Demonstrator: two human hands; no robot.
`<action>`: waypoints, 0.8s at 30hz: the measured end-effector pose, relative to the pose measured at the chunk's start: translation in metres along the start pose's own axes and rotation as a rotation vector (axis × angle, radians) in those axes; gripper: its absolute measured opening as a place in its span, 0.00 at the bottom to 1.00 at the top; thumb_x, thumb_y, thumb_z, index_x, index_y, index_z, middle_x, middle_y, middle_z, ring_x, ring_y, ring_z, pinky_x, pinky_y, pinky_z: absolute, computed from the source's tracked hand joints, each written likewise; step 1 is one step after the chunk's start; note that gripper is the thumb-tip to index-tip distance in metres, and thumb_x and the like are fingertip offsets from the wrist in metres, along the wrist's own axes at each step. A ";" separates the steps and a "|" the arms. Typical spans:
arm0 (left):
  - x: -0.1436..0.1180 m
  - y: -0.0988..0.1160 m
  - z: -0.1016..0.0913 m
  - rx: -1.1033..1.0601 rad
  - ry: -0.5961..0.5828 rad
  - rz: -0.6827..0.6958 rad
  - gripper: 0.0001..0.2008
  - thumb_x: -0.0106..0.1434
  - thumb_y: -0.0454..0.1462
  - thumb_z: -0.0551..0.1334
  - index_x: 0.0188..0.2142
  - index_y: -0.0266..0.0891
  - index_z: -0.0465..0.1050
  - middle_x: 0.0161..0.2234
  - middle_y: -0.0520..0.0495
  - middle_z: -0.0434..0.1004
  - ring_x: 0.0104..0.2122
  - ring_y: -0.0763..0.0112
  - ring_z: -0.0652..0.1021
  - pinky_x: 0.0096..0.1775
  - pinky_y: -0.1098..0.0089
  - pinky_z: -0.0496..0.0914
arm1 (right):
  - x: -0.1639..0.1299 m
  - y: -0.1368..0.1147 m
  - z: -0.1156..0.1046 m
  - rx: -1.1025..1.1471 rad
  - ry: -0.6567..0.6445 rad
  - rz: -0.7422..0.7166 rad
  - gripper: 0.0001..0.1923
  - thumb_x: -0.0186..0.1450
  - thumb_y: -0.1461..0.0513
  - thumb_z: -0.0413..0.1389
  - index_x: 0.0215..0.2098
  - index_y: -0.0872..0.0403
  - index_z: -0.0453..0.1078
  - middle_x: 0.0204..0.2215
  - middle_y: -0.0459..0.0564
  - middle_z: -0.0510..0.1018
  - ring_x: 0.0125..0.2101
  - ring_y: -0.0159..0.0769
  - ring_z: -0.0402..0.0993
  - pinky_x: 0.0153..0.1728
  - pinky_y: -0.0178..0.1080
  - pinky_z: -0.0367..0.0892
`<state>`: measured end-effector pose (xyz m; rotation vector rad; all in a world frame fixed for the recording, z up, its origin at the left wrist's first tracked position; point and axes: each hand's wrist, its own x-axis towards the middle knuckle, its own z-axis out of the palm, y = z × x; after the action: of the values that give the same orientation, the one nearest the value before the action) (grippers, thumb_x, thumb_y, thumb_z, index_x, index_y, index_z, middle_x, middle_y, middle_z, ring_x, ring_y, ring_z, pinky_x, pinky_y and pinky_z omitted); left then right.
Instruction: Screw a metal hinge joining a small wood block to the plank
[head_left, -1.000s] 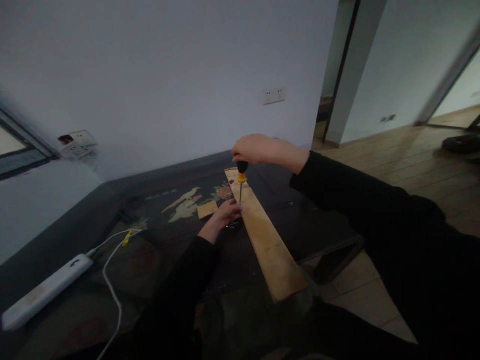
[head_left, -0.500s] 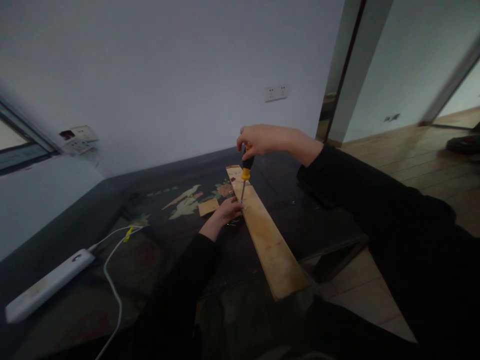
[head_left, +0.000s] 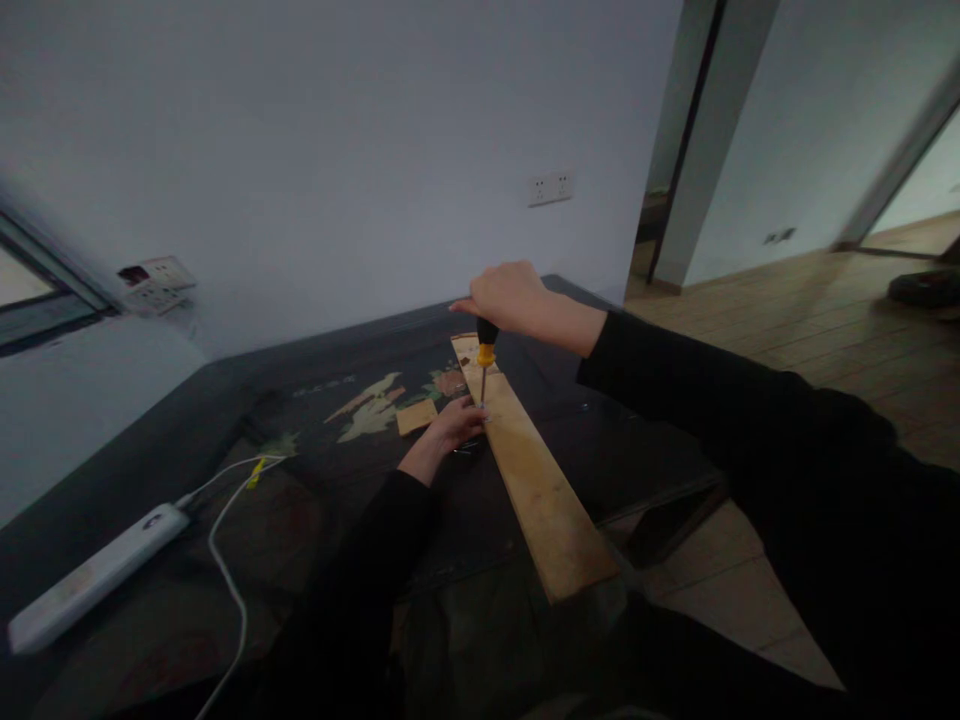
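I see a dark table (head_left: 225, 420) against a white wall (head_left: 337, 130), wooden floor (head_left: 825, 310) beyond (dim), my right hand (head_left: 506, 297) gripping a screwdriver (head_left: 484, 352) upright on a plank (head_left: 536, 475), left hand (head_left: 454, 425) resting loosely beside its tip, grip unclear.

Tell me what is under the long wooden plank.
The wooden plank lies on the dark table, its near end jutting past the edge over the tiled floor. The table surface directly beneath is covered, so anything there cannot be seen.

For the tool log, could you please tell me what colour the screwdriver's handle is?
Black with a yellow-orange collar on the screwdriver, seen in the head view.
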<state>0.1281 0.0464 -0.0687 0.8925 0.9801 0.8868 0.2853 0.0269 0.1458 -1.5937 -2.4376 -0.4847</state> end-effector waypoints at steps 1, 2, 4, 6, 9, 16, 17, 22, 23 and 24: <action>0.000 0.000 0.000 -0.002 -0.005 0.002 0.23 0.47 0.20 0.69 0.42 0.33 0.73 0.37 0.42 0.80 0.33 0.68 0.81 0.40 0.67 0.77 | -0.001 0.002 -0.002 0.021 -0.036 -0.006 0.29 0.71 0.46 0.47 0.50 0.60 0.78 0.43 0.65 0.81 0.42 0.48 0.76 0.39 0.43 0.63; -0.001 0.000 0.000 -0.003 -0.010 0.004 0.23 0.47 0.19 0.69 0.42 0.33 0.73 0.37 0.42 0.80 0.33 0.68 0.81 0.40 0.67 0.77 | -0.001 0.005 -0.005 0.044 -0.080 -0.022 0.29 0.70 0.45 0.50 0.51 0.59 0.78 0.44 0.64 0.81 0.42 0.47 0.76 0.39 0.42 0.63; -0.001 0.000 -0.001 -0.003 -0.018 0.008 0.23 0.47 0.20 0.69 0.43 0.33 0.72 0.37 0.42 0.80 0.33 0.68 0.81 0.40 0.67 0.77 | -0.002 0.012 -0.012 0.095 -0.157 -0.083 0.24 0.68 0.48 0.55 0.51 0.56 0.78 0.45 0.61 0.81 0.42 0.44 0.75 0.37 0.41 0.62; 0.000 0.000 -0.002 0.000 -0.021 0.006 0.24 0.48 0.20 0.69 0.44 0.33 0.72 0.37 0.43 0.80 0.33 0.68 0.81 0.41 0.67 0.77 | -0.003 0.019 -0.017 0.134 -0.199 -0.154 0.20 0.66 0.53 0.59 0.52 0.54 0.78 0.46 0.58 0.81 0.42 0.41 0.75 0.37 0.40 0.61; 0.000 -0.001 -0.003 -0.001 -0.018 0.003 0.24 0.48 0.20 0.69 0.44 0.33 0.72 0.37 0.43 0.80 0.34 0.68 0.82 0.42 0.66 0.77 | -0.004 0.022 -0.020 0.138 -0.203 -0.196 0.17 0.66 0.61 0.57 0.52 0.54 0.78 0.46 0.57 0.81 0.41 0.40 0.75 0.37 0.40 0.61; 0.000 0.000 -0.001 -0.008 -0.018 -0.009 0.22 0.50 0.19 0.66 0.44 0.33 0.72 0.37 0.43 0.81 0.34 0.68 0.82 0.41 0.67 0.77 | -0.007 0.003 -0.009 0.013 -0.104 -0.059 0.20 0.71 0.57 0.50 0.52 0.60 0.77 0.45 0.64 0.81 0.43 0.45 0.76 0.37 0.41 0.62; 0.000 0.000 -0.001 -0.004 -0.018 -0.008 0.22 0.50 0.19 0.66 0.44 0.33 0.72 0.37 0.43 0.81 0.34 0.68 0.82 0.41 0.67 0.77 | -0.006 0.000 -0.007 -0.001 -0.079 -0.036 0.22 0.72 0.56 0.49 0.52 0.60 0.77 0.44 0.64 0.81 0.43 0.46 0.76 0.37 0.41 0.63; 0.002 -0.001 -0.002 0.001 -0.014 -0.001 0.23 0.49 0.19 0.67 0.44 0.33 0.72 0.37 0.43 0.81 0.33 0.68 0.82 0.39 0.69 0.77 | -0.002 -0.005 -0.001 0.008 0.005 0.062 0.27 0.72 0.50 0.47 0.49 0.61 0.78 0.41 0.66 0.82 0.41 0.47 0.77 0.39 0.43 0.64; 0.002 -0.002 -0.002 0.002 -0.012 0.001 0.23 0.48 0.19 0.67 0.44 0.33 0.73 0.37 0.42 0.81 0.33 0.68 0.82 0.39 0.69 0.77 | -0.002 -0.004 -0.001 0.023 -0.010 0.080 0.29 0.72 0.47 0.47 0.49 0.61 0.78 0.40 0.66 0.82 0.40 0.48 0.77 0.39 0.43 0.64; 0.002 -0.002 -0.002 0.004 -0.012 0.004 0.24 0.48 0.19 0.67 0.44 0.33 0.73 0.37 0.42 0.81 0.33 0.68 0.82 0.39 0.68 0.77 | -0.001 -0.001 -0.002 0.041 -0.035 0.090 0.31 0.71 0.44 0.47 0.48 0.61 0.78 0.40 0.66 0.81 0.40 0.48 0.77 0.39 0.43 0.64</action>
<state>0.1270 0.0484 -0.0717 0.9027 0.9709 0.8822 0.2853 0.0248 0.1472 -1.7002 -2.3717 -0.3927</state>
